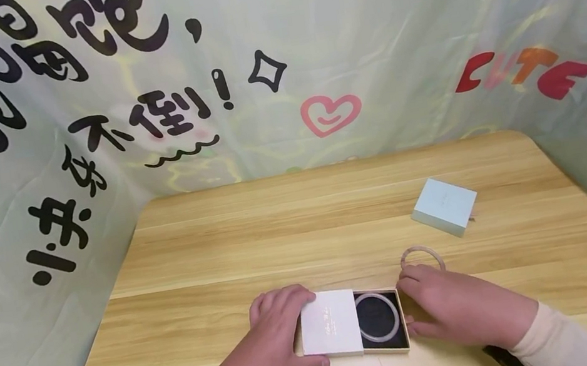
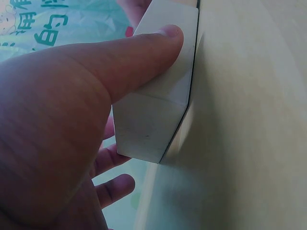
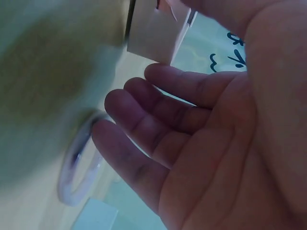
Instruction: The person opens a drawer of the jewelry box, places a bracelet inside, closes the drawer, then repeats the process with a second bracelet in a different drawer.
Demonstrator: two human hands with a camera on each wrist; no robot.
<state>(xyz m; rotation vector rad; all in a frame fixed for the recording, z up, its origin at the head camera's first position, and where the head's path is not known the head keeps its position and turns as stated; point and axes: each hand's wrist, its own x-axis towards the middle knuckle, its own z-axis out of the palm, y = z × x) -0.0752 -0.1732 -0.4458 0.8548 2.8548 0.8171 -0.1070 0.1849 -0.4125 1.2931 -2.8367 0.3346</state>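
As the head view showed it, the white box (image 1: 330, 324) lay flat near the six o'clock side of the wooden table (image 1: 278, 229). The left hand (image 1: 274, 341) gripped its cover from nine o'clock, thumb along one side and fingers along the opposite one. The drawer (image 1: 387, 350) stood partly out towards three o'clock, a pale bracelet (image 1: 396, 314) inside. There the right hand (image 1: 448, 302) had its fingers loosely bent, closed round nothing; whether its thumb touched the drawer, I couldn't tell. A second bracelet (image 1: 420, 248) lay at two o'clock, with a light blue box (image 1: 445, 204) beyond.
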